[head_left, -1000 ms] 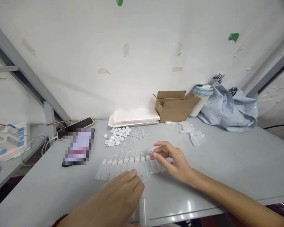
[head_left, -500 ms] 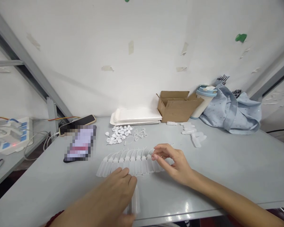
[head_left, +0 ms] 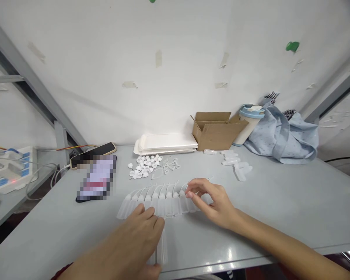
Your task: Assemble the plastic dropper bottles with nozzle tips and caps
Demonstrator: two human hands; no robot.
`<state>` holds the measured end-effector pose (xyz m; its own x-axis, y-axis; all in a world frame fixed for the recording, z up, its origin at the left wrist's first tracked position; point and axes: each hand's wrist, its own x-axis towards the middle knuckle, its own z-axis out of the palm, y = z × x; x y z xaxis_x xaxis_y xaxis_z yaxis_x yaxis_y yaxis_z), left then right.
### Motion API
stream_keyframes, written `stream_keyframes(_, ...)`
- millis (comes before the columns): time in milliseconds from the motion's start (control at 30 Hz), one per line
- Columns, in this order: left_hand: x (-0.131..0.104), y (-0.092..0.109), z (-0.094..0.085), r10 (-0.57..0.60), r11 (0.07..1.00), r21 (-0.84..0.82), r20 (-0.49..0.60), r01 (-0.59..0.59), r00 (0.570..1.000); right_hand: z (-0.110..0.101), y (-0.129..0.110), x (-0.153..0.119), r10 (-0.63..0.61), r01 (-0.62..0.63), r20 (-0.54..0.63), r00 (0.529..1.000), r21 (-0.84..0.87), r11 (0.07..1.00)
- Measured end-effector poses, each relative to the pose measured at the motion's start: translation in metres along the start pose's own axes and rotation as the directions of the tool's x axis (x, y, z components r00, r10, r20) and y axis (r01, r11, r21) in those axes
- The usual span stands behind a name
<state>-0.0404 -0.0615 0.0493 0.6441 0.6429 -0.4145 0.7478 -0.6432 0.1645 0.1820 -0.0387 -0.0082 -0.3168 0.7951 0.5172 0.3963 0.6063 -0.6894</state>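
At R end of the capped translucent vials [head_left: 160,208], R hand [head_left: 214,198] has thumb & index curled to a narrow gap; can't tell if they pinch anything. Row lies L of it, running L–R, each vial's long axis approx front-to-back. L hand [head_left: 137,237], fingers bent, is at row's near side; clear tube [head_left: 162,247] shows by it, grip unclear. White caps [head_left: 138,168] beyond row. Tabletop [head_left: 286,194]: near edge close by L thumb, most room R of R hand.

Left hand [head_left: 135,235] farther left than before
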Motion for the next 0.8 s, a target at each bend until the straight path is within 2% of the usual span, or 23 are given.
stream_keyframes(233, -0.002, -0.005, 0.01, 0.035, 0.999, -0.023, -0.064, -0.037, 0.997, 0.0, -0.002, 0.001, 0.014, -0.014, -0.016, 1.0, -0.009, 1.0)
stream_keyframes(367, 0.0, -0.004, 0.01, 0.054, 0.998, 0.018, -0.065, -0.053, 0.996, 0.0, -0.004, 0.001, 0.007, -0.008, -0.017, 1.0, -0.019, 1.0)
stream_keyframes(567, 0.001, -0.006, 0.015, 0.059, 0.996, 0.071, -0.145, -0.049, 0.988, -0.001, -0.003, 0.002, -0.031, 0.031, -0.015, 0.999, -0.04, 0.999)
stream_keyframes(700, 0.0, -0.005, 0.011, 0.046, 0.999, 0.034, -0.134, -0.042, 0.99, -0.001, -0.003, 0.001, -0.035, 0.035, -0.002, 0.999, -0.036, 0.999)
stream_keyframes(800, 0.0, -0.002, 0.005, 0.006, 1.0, 0.03, -0.06, -0.004, 0.998, -0.001, -0.003, 0.001, -0.035, 0.035, 0.001, 0.999, -0.029, 0.999)
